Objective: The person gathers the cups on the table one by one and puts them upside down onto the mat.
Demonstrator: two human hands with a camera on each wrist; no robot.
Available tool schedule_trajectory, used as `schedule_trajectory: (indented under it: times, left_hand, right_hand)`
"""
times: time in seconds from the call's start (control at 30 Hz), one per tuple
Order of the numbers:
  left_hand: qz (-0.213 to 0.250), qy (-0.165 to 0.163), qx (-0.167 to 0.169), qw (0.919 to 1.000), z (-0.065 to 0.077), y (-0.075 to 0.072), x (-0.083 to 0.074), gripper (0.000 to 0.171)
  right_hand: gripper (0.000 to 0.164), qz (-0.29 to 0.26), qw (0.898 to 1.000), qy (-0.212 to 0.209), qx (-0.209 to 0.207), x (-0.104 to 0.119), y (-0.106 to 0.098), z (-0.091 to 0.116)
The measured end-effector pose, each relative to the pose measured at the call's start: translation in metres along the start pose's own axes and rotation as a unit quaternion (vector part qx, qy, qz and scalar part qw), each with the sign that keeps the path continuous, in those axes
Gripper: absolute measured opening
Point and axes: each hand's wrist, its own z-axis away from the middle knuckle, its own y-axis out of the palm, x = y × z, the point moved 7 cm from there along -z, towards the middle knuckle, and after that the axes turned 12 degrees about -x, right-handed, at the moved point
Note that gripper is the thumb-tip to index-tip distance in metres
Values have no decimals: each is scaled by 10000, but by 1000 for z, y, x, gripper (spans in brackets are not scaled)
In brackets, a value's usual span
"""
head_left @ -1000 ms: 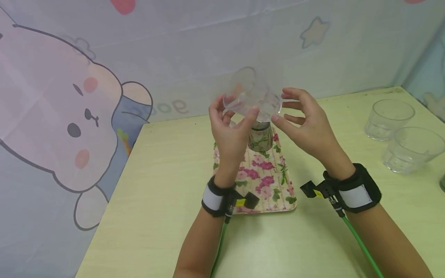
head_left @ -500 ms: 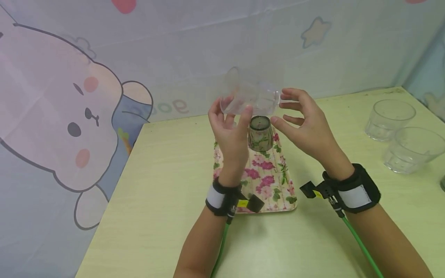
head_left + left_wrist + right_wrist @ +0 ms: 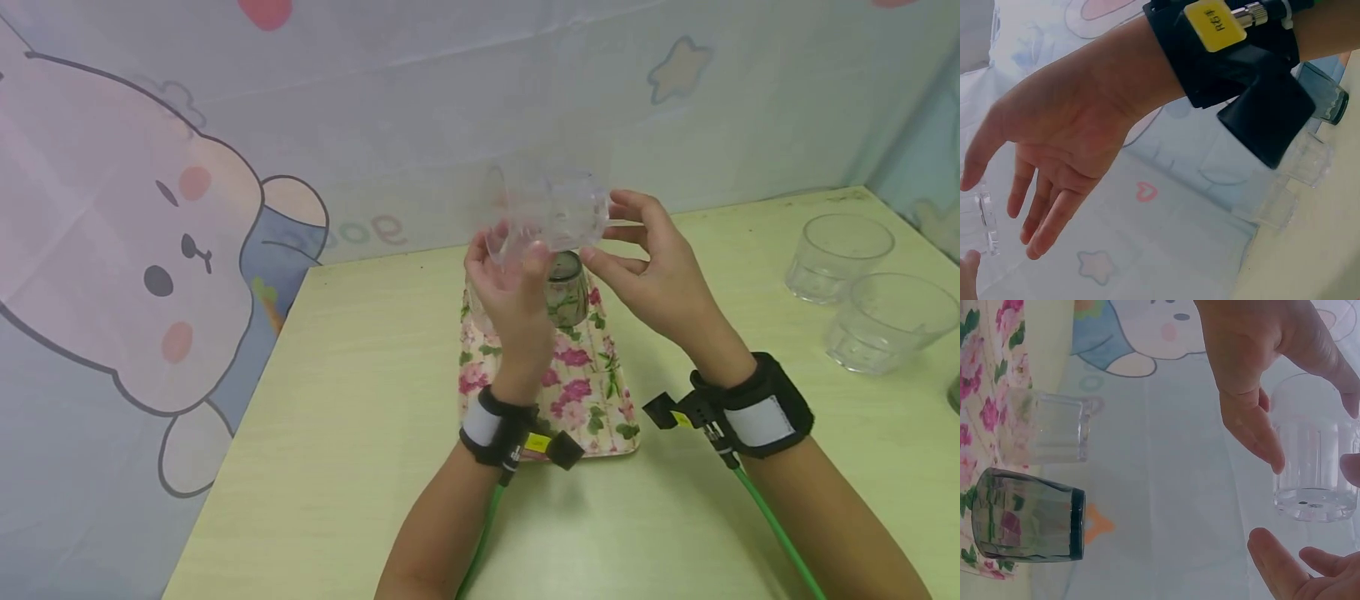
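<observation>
Far left, curtain (image 3: 450,92) with a bear (image 3: 112,242) print, pink cheeks, blue clothes; it also runs behind the pale yellow-green table (image 3: 337,400). Left hand (image 3: 512,292), black band (image 3: 495,427) on the wrist, grips the held glass (image 3: 564,212) near its mouth, thumb on the near side. Held glass is clear, on its side in the air over the back part of the tray, mouth left, base right. Tray (image 3: 573,392) is floral, pink flowers and green leaves. On it, left to right: a clear glass (image 3: 1054,428), mostly behind the left hand in the head view, then a green glass (image 3: 567,292), both base up. Right hand (image 3: 660,262), also banded, is at the base of the held glass, fingers and thumb spread apart; contact hard to confirm, see-through plastic or glass against a pale backdrop. Further right, back glass (image 3: 840,258) and front glass (image 3: 885,329), clear, upright, close together. Right edge: dark glass (image 3: 955,396), cut off in the head view.
</observation>
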Motion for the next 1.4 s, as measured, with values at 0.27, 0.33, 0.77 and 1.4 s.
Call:
schedule_trajectory:
  times: [0.27,0.33,0.77,1.4]
  left_hand:
    - [305,105,27,9995,6,3,7,92]
    - [358,85,37,9993,7,3,8,95]
    - [817,-426,118,9957,11,7,14,94]
    - [938,-651,297,9930,15,14,14,111]
  right_hand:
    - [66,12,9999,106,16,-4,2,-2]
    - [66,-13,9999,127,62,-6,3,-2]
    - [60,-14,9997,100,244,-7,6,0]
    - [56,-654,9971,170,349,-9,5,-3]
